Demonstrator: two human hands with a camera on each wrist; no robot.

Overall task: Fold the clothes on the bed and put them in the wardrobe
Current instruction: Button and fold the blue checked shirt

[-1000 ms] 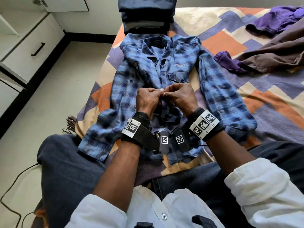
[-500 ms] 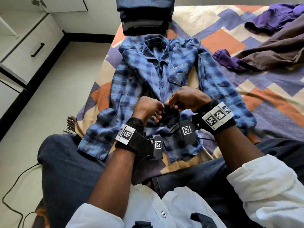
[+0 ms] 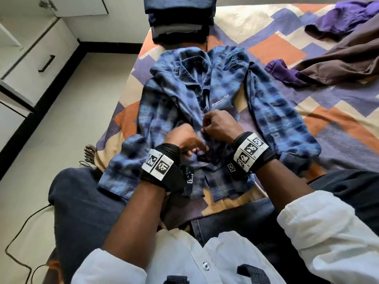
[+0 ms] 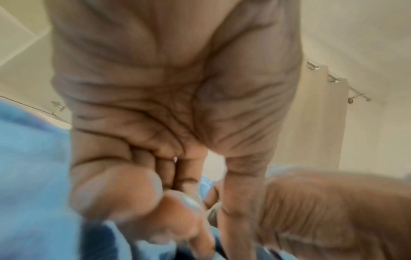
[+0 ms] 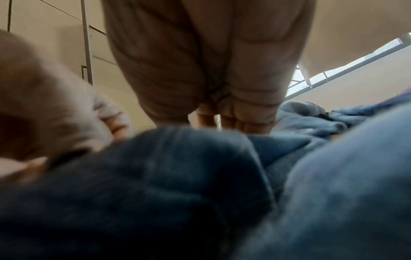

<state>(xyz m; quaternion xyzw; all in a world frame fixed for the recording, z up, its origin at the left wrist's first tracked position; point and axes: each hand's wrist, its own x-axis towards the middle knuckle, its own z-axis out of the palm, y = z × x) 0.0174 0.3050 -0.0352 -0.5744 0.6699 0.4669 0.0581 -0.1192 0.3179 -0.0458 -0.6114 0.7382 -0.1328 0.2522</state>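
Note:
A blue plaid shirt [image 3: 225, 83] lies face up on the bed, collar away from me and sleeves spread to both sides. Both hands work at its front opening, below the chest pocket. My right hand [image 3: 217, 125] pinches the front edge of the shirt with curled fingers. My left hand [image 3: 185, 140] sits just lower and to the left, fingers curled into the fabric beside it. The left wrist view shows the curled fingers [image 4: 138, 197] against blue cloth [image 4: 33, 176], blurred. In the right wrist view dark blue cloth [image 5: 177, 193] hides the fingertips of the right hand [image 5: 211, 70].
A stack of folded dark clothes [image 3: 180, 17] stands just beyond the collar. A purple garment [image 3: 344, 15] and a brown one [image 3: 348, 58] lie loose at the far right on the patterned bedspread [image 3: 276, 48]. White drawers [image 3: 34, 68] and a floor cable [image 3: 24, 232] are at the left.
Both hands have come a little nearer to me along the shirt's front. The left hand has dropped lower than the right, and the two no longer meet fingertip to fingertip.

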